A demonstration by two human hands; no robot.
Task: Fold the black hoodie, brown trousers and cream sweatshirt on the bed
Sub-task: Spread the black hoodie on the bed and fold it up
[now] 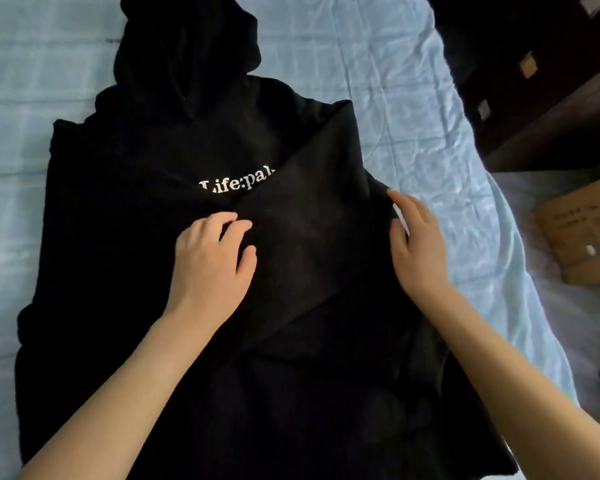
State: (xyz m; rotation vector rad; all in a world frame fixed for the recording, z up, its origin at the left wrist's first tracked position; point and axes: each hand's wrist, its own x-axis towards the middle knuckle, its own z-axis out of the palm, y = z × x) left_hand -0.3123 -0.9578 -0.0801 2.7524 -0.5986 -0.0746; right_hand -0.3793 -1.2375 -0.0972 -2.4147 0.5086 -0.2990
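On the bed (413, 116) the hoodie (136, 271) lies face up, hood (187, 46) away from the person, one sleeve (309, 220) folded slantwise across the chest and half covering the print (238, 184). The left hand (212, 258) rests on the sleeve's end, fingers loosely bent and gripping nothing I can see. The right hand (420, 244) lies with fingers fairly straight along the folded side edge.

That sleeve sits crooked, so I'd expect the next fold to bunch over it. The thick cloth may spring open once either hand lifts. The right edge lies near the bed's side and could slide off. Trousers and sweatshirt are out of sight.
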